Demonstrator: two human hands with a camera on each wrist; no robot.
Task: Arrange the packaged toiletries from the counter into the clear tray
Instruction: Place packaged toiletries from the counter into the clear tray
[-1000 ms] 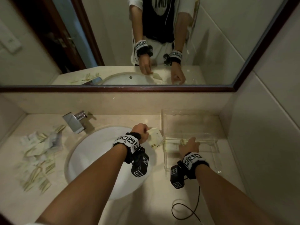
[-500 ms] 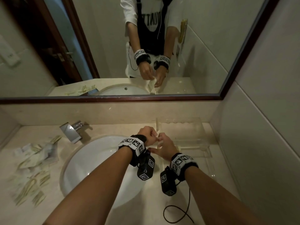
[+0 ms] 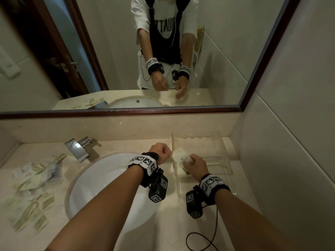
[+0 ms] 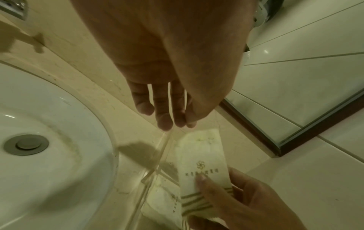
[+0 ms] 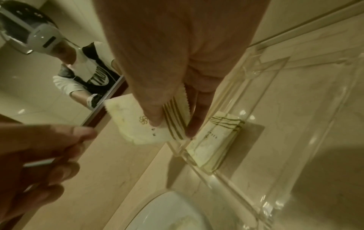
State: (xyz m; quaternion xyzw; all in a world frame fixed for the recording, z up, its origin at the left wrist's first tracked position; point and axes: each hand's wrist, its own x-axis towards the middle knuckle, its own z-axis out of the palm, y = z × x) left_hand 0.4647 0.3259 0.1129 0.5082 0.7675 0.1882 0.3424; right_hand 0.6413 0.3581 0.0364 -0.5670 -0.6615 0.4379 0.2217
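Observation:
My right hand point(image 3: 194, 164) pinches a white packet point(image 3: 178, 155) with gold stripes by one end, thumb on top, over the left wall of the clear tray point(image 3: 213, 160). The right wrist view shows this packet point(image 5: 132, 118) held above a second packet point(image 5: 213, 144) that lies flat inside the tray point(image 5: 295, 93). My left hand point(image 3: 162, 153) hovers just left of the tray. Its fingers point(image 4: 163, 115) hang loosely and hold nothing, right above the held packet point(image 4: 202, 155). A pile of similar packets point(image 3: 30, 187) lies on the counter far left of the sink.
The white sink basin point(image 3: 108, 187) sits between the pile and the tray, with a chrome tap point(image 3: 78, 147) behind it. The tiled wall point(image 3: 290, 160) stands close on the tray's right. A mirror point(image 3: 108, 51) hangs above the counter. A black cable point(image 3: 208, 238) loops near the front edge.
The packet went from my left hand to my right. My right hand came out of the tray, met the left, and now holds the packet over the tray's left wall.

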